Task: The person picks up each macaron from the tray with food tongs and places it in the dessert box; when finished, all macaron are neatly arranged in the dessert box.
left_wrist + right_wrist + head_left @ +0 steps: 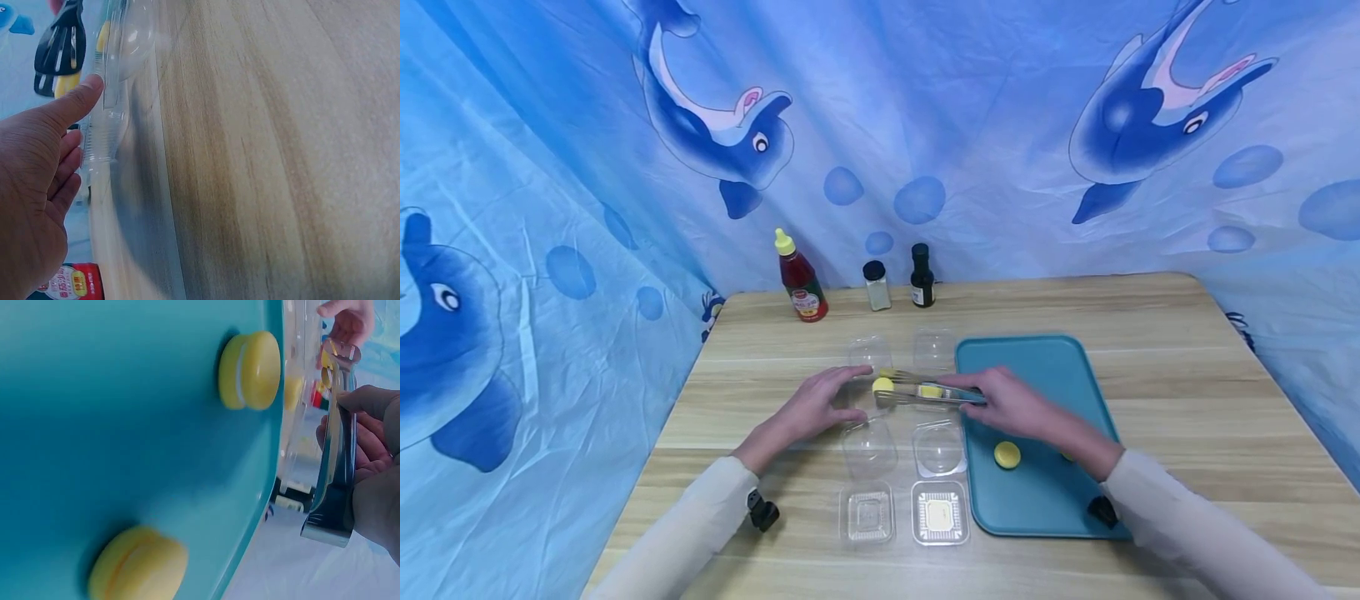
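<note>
My right hand (1011, 402) grips metal tongs (337, 444) with dark slotted ends (59, 47). Between the ends is a yellow macaron (883, 386), over the far left clear plastic box. A second yellow macaron (931, 391) shows between the arms of the tongs, at the far right box. My left hand (816, 404) is beside the far left box, thumb and fingers apart and holding nothing; in the left wrist view its thumb tip overlaps the clear plastic (103, 134). On the blue tray (1026, 358) lie a yellow macaron (1007, 455) and another mostly hidden under my right forearm.
Two more clear boxes, one at left (867, 512) and one at right (940, 512), stand nearer me with their lids open. A red sauce bottle (803, 287), a black-capped jar (877, 287) and a small dark bottle (922, 279) stand along the table's back edge, before a blue dolphin curtain.
</note>
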The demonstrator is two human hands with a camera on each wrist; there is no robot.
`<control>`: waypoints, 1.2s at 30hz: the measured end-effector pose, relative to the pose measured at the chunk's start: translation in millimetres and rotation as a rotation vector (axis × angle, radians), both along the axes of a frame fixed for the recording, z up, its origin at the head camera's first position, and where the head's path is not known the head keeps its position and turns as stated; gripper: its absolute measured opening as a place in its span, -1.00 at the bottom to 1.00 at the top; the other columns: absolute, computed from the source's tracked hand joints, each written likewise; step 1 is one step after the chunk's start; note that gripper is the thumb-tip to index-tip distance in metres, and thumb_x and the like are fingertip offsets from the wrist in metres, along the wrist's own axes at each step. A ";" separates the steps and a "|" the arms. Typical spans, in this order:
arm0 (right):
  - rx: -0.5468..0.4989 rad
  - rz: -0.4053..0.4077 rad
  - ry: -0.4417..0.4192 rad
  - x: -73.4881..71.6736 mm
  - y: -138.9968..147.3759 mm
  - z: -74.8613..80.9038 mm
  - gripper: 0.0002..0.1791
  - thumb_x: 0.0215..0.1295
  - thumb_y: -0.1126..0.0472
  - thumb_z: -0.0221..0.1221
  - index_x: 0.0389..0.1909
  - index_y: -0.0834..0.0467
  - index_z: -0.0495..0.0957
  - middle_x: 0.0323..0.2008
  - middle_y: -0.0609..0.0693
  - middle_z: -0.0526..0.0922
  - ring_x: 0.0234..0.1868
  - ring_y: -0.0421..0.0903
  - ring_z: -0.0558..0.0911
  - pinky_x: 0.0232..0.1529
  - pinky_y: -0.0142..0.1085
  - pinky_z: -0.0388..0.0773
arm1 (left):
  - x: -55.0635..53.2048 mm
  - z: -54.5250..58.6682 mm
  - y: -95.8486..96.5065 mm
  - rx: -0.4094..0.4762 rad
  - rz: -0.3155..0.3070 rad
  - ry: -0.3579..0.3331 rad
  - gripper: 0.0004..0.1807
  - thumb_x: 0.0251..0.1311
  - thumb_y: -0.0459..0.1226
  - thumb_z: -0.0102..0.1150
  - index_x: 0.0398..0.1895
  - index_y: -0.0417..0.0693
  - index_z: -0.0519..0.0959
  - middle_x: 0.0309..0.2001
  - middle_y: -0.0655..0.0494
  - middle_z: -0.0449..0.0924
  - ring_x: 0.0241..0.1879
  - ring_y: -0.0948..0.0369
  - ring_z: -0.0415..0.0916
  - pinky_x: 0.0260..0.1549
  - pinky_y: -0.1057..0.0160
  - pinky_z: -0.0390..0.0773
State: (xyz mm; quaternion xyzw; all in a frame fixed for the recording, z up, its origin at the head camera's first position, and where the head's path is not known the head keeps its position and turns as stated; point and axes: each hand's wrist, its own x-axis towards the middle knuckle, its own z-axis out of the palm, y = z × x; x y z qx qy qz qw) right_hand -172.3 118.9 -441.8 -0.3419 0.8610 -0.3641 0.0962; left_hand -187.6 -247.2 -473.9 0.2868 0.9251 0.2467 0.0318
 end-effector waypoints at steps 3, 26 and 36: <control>0.012 0.007 -0.009 -2.5 -11.7 0.6 -0.39 0.40 0.38 0.31 0.46 0.06 0.55 -0.73 -0.14 0.24 -0.78 -0.30 0.26 -0.74 -0.42 0.31 | 0.0 0.0 0.2 -0.003 -0.001 0.002 -0.09 0.12 -0.03 0.61 0.53 -0.02 0.44 0.47 0.04 0.49 0.47 0.01 0.40 0.48 -0.11 0.35; 0.054 0.057 0.085 -5.5 -42.6 9.9 -0.41 0.30 0.49 0.28 0.38 0.27 0.57 0.15 0.24 0.73 -0.78 -0.35 0.24 -0.72 -0.44 0.34 | 1.2 2.8 0.8 -0.012 0.023 -0.014 -0.05 0.11 -0.01 0.61 0.56 -0.03 0.40 0.45 -0.01 0.50 0.46 -0.04 0.41 0.48 -0.14 0.36; 0.060 0.056 0.081 -5.5 -43.3 9.1 -0.41 0.31 0.49 0.28 0.38 0.27 0.57 0.22 0.21 0.70 -0.78 -0.35 0.23 -0.71 -0.44 0.35 | 1.4 2.9 0.2 -0.014 0.024 -0.010 -0.04 0.10 -0.01 0.62 0.56 -0.02 0.40 0.45 0.00 0.51 0.45 -0.03 0.42 0.47 -0.15 0.36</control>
